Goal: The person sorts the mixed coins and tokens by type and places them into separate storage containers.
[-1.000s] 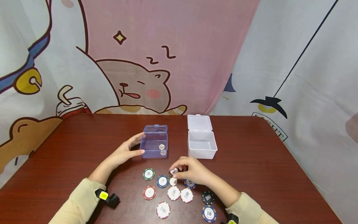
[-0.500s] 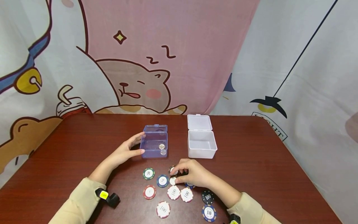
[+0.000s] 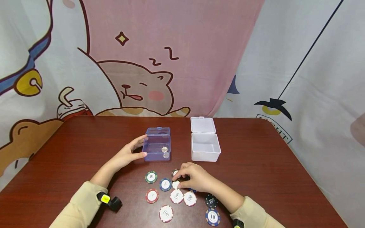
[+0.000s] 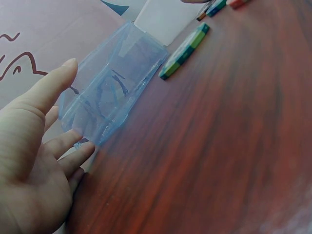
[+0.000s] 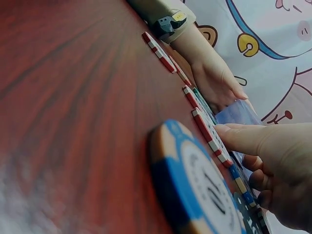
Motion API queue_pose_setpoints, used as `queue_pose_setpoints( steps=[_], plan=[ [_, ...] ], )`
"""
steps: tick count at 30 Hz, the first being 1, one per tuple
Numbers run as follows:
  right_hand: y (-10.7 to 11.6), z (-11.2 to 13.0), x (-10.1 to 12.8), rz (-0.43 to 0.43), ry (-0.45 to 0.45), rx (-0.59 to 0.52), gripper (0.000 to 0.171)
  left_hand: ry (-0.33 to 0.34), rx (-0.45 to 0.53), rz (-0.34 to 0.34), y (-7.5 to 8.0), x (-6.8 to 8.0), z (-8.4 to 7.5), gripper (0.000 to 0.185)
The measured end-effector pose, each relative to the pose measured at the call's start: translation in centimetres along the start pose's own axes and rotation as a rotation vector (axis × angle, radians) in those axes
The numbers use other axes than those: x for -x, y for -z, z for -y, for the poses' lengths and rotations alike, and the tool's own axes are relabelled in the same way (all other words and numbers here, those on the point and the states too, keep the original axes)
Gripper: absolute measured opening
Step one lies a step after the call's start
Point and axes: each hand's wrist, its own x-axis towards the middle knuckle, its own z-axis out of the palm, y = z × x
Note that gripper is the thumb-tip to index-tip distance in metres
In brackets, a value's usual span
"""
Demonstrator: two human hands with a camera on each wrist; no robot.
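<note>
My left hand (image 3: 127, 155) holds the left end of an open, clear blue plastic box (image 3: 156, 155), thumb at the front corner and fingers at the back. Two silver coins (image 3: 164, 149) show at the box's right side, one perhaps a reflection. Over the chips, my right hand (image 3: 196, 178) has its thumb and index finger at opposite edges of another silver coin (image 3: 175, 185), which lies on the table. Just beyond that coin is a dark poker chip (image 3: 175, 172), partly covered by the index finger. Under the hand, a blue chip (image 3: 192, 190) is mostly hidden.
An open white box (image 3: 206, 155) stands at the back right of the wooden table (image 3: 265, 164). Around the right hand lie several chips, among them a green chip (image 3: 151, 177), a red chip (image 3: 152, 195), a white chip (image 3: 166, 213) and a black chip (image 3: 211, 200).
My right hand has left the dark chip, which it had tipped up, and come slightly nearer, its fingertips now at the silver coin. The left hand keeps its place on the blue box.
</note>
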Motion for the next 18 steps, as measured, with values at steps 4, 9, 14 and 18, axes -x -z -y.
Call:
queue_pose_setpoints(
  steps=[4,9,14,18],
  plan=[
    [0.13,0.12,-0.06,0.016,0.018,0.036,0.021,-0.002,0.001,0.002,0.02,0.04,0.05,0.072],
    [0.37,0.32,-0.10,0.037,0.058,0.090,0.019,-0.004,0.002,0.006,0.02,0.06,0.03,0.072],
    [0.56,0.50,-0.17,0.058,0.061,0.133,0.018,-0.001,0.001,0.004,0.00,0.05,-0.02,0.072],
    [0.61,0.59,-0.22,0.064,0.043,0.143,0.017,0.002,0.002,0.003,-0.04,0.05,-0.09,0.072]
  ],
)
